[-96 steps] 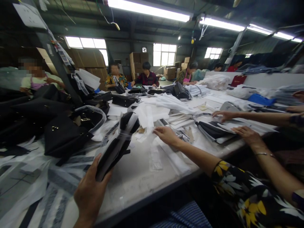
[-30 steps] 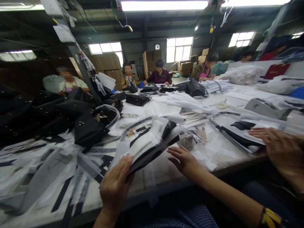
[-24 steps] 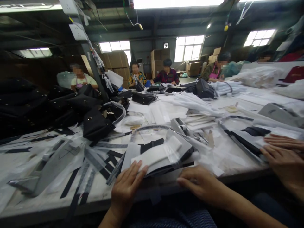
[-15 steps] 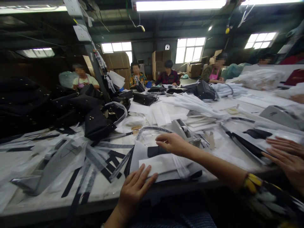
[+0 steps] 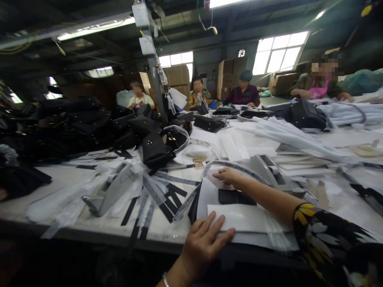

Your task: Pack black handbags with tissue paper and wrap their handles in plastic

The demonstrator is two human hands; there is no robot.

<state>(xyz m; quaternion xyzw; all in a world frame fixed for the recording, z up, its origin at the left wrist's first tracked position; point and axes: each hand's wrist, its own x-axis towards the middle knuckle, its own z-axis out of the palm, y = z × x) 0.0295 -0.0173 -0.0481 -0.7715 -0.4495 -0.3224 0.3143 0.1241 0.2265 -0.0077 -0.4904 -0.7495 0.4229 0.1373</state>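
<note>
A black handbag (image 5: 194, 203) lies flat on the table before me, mostly covered by white sheets, with a dark panel (image 5: 235, 196) showing. Its arched handle (image 5: 239, 164) is wrapped in clear film. My left hand (image 5: 205, 239), fingers spread, rests flat on the near left edge of a folded white sheet (image 5: 251, 217) on the bag. Above the bag, inside the handle's arch, is my right hand (image 5: 229, 177). Its fingers are drawn together by a pale sheet, and what they grip is hidden. Clear film strips (image 5: 278, 233) lie over the bag's right side.
Grey tape dispensers stand left (image 5: 112, 189) and right (image 5: 273, 175) of the bag. Black straps (image 5: 172, 201) with film lie between. Black handbags (image 5: 157, 149) pile up at the left, near a post (image 5: 158, 87). Several co-workers (image 5: 243, 89) sit across the table.
The view has swung left, so the bag appears further right and the co-worker's hands at right are out of view. My right hand's fingers have drawn together; my left stays on the sheet.
</note>
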